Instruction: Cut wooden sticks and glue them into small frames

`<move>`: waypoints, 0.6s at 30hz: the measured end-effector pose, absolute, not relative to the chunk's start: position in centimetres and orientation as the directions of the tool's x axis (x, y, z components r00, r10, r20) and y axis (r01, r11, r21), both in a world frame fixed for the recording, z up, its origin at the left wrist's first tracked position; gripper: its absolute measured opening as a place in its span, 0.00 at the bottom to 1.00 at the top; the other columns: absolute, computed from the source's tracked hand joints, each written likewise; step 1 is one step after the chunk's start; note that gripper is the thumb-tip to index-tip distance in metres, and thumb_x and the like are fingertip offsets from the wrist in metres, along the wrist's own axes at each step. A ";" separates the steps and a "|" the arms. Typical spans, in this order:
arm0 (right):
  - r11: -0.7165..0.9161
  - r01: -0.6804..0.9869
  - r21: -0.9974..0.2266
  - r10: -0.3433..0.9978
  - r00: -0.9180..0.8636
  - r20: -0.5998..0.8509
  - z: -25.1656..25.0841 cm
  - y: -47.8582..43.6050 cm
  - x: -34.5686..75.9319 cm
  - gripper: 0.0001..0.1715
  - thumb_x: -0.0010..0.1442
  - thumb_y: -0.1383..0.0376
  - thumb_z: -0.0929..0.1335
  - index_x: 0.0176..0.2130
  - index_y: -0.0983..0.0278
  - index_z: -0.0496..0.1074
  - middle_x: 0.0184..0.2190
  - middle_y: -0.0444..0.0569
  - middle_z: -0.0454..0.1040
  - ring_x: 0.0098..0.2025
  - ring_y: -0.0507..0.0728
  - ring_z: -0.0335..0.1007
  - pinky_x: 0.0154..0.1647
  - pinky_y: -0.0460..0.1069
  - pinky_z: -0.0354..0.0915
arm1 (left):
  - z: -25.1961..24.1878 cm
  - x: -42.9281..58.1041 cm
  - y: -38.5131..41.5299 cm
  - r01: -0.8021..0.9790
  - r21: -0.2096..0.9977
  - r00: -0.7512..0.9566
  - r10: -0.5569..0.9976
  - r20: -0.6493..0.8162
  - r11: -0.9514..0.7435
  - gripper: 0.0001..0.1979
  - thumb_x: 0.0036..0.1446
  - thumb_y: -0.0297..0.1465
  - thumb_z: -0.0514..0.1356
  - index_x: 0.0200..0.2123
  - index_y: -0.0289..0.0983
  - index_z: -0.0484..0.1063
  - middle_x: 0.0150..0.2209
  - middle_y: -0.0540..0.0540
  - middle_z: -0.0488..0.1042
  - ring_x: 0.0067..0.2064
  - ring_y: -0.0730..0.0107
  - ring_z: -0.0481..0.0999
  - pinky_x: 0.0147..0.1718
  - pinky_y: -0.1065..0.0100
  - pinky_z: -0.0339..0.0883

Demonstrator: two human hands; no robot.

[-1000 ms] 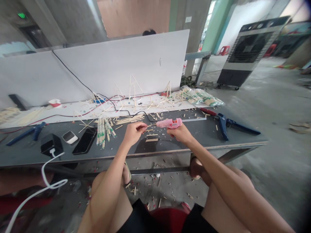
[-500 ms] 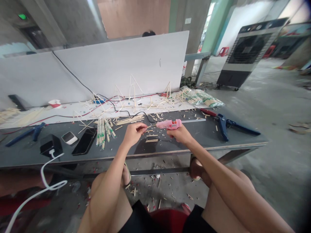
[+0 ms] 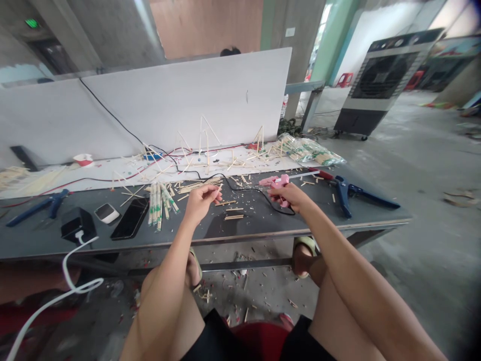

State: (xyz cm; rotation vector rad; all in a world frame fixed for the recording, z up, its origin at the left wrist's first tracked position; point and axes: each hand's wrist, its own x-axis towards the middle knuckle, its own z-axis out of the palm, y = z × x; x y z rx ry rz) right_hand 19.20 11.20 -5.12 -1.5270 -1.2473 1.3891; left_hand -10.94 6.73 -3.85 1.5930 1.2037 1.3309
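Note:
My left hand (image 3: 202, 201) is above the dark tabletop with thumb and fingers pinched on a short thin wooden stick (image 3: 220, 187). In my right hand (image 3: 291, 196) is a pink glue gun (image 3: 278, 181), its nozzle pointing left and a long translucent glue stick (image 3: 303, 174) protruding from its back. The gun's black cord (image 3: 268, 200) curls beneath that hand. Between the hands, short cut sticks (image 3: 234, 217) lie on the table among small wood scraps. Behind my left hand is a loose pile of longer sticks (image 3: 188, 187).
Wrapped chopsticks (image 3: 159, 203), a black phone (image 3: 131, 218), a white-framed device (image 3: 107, 214) and a black charger block (image 3: 78, 224) lie to the left. Blue-handled cutters (image 3: 343, 195) rest at the right. Stick frames (image 3: 208, 145) stand along a white panel (image 3: 180, 105).
My right hand has carried the glue gun to the right, away from the stick. My left hand has tilted the stick upward and barely shifted.

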 end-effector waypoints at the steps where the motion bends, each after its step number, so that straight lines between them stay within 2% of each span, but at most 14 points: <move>1: -0.278 0.300 -0.913 0.957 0.011 -0.288 -5.3 11.7 19.7 0.12 0.50 0.61 0.75 0.29 0.67 0.72 0.24 0.52 0.75 0.24 0.53 0.69 0.21 0.45 0.59 | -3.8 -11.1 6.7 0.192 0.934 0.014 0.953 0.304 -0.301 0.16 0.55 0.41 0.66 0.37 0.32 0.77 0.30 0.43 0.78 0.29 0.67 0.77 0.30 0.66 0.73; 3: -0.242 0.578 -0.779 0.970 0.127 -0.207 -5.5 12.2 20.6 0.14 0.53 0.58 0.73 0.30 0.67 0.74 0.24 0.55 0.76 0.30 0.59 0.74 0.28 0.48 0.64 | -3.8 -11.3 6.7 0.179 0.939 -0.013 0.954 0.301 -0.294 0.16 0.55 0.41 0.65 0.37 0.32 0.77 0.30 0.43 0.78 0.30 0.67 0.77 0.30 0.66 0.73; 5: -0.220 0.808 -0.547 0.972 0.226 -0.056 -5.4 12.0 20.9 0.19 0.55 0.54 0.71 0.32 0.70 0.77 0.29 0.63 0.78 0.38 0.66 0.76 0.37 0.54 0.67 | -3.8 -11.5 6.6 0.172 0.944 -0.039 0.955 0.292 -0.282 0.16 0.55 0.40 0.65 0.37 0.31 0.77 0.31 0.43 0.77 0.30 0.67 0.77 0.29 0.66 0.74; 7: -0.237 0.902 -0.360 0.949 0.294 0.112 -5.0 11.4 20.3 0.23 0.58 0.54 0.69 0.37 0.74 0.78 0.38 0.73 0.77 0.47 0.72 0.73 0.45 0.59 0.65 | -3.7 -11.6 6.5 0.166 0.950 -0.067 0.958 0.280 -0.266 0.16 0.55 0.39 0.65 0.38 0.31 0.77 0.31 0.43 0.77 0.30 0.68 0.78 0.28 0.66 0.73; 8: -0.227 0.920 -0.318 0.936 0.296 0.188 -4.9 11.0 19.6 0.22 0.60 0.56 0.68 0.39 0.75 0.79 0.42 0.75 0.76 0.50 0.74 0.71 0.47 0.61 0.64 | -3.7 -11.7 6.4 0.168 0.952 -0.079 0.959 0.273 -0.257 0.16 0.55 0.39 0.65 0.38 0.31 0.77 0.31 0.43 0.77 0.30 0.68 0.78 0.28 0.67 0.73; 10: -0.086 0.950 -0.301 0.942 0.176 0.287 -4.8 10.3 17.3 0.18 0.63 0.62 0.65 0.42 0.73 0.79 0.44 0.73 0.75 0.51 0.72 0.69 0.50 0.61 0.62 | -3.8 -11.9 6.5 0.186 0.953 -0.099 0.960 0.261 -0.240 0.15 0.55 0.39 0.65 0.38 0.31 0.77 0.31 0.43 0.77 0.30 0.68 0.77 0.27 0.68 0.71; 13: 0.370 0.855 -0.364 0.914 -0.266 0.306 -5.4 9.7 12.5 0.17 0.65 0.67 0.63 0.44 0.67 0.80 0.43 0.62 0.77 0.47 0.65 0.70 0.53 0.56 0.61 | -4.2 -12.1 6.7 0.226 0.951 -0.113 0.964 0.242 -0.212 0.15 0.54 0.38 0.65 0.37 0.32 0.77 0.31 0.42 0.79 0.30 0.69 0.77 0.27 0.70 0.70; 15: 0.463 0.798 -0.386 0.883 -0.375 0.283 -6.0 9.8 9.5 0.17 0.66 0.66 0.64 0.46 0.63 0.81 0.43 0.56 0.78 0.46 0.60 0.71 0.51 0.51 0.63 | -4.6 -12.1 6.8 0.227 0.954 -0.119 0.967 0.227 -0.196 0.14 0.54 0.38 0.65 0.37 0.32 0.76 0.31 0.42 0.79 0.30 0.68 0.77 0.27 0.70 0.69; 18: 0.484 0.799 -0.357 0.875 -0.446 0.190 -6.9 10.6 6.2 0.17 0.66 0.65 0.64 0.45 0.64 0.81 0.44 0.57 0.77 0.47 0.60 0.71 0.48 0.49 0.64 | -5.1 -12.1 7.0 0.212 0.959 -0.118 0.969 0.215 -0.187 0.14 0.52 0.38 0.66 0.36 0.32 0.76 0.31 0.42 0.79 0.29 0.68 0.77 0.26 0.69 0.69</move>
